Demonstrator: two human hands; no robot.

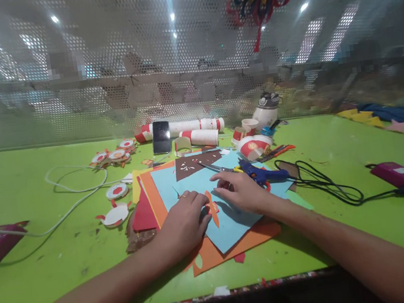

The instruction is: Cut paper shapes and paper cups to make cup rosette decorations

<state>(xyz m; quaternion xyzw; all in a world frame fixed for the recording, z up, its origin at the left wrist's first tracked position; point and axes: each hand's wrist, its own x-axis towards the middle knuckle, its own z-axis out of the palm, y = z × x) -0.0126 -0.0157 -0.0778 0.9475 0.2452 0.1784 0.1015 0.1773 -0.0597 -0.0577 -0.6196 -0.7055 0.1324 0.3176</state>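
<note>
You are working over a slim, pointed strip of orange paper [214, 216], which is lying across a small red paper piece with pale markings [216, 205], both on the pale blue paper sheet [232, 233]. Taking that strip as the clock's centre, with 12 pointing away from you, your left hand [184, 220] is resting at 9 o'clock. Its thumb and fingertips are touching the left side of the 2 small pieces; whether they are pinching or only pressing, I cannot tell. Your right hand [243, 192] is hovering at 2 o'clock, its fingers curled and apart, with nothing showing between them.

For neat handling, your left fingertips are probably serving best as a light, flat anchor; squeezing is risking a crease in the thin strip. The strip's points are looking like the weakest parts, so you are likely gaining more control by guiding it from its middle. If the 2 pieces are needing lining up, your right fingers are well placed for nudging the free edge.

You are also reaching close to the metal scissors [211, 166], whose blades are lying near 12 o'clock, and the dark blue plastic glue gun [263, 173], which is lying at 2 o'clock beyond your right hand. Its nozzle may be carrying heat, so your knuckles are deserving a wide berth.
</note>
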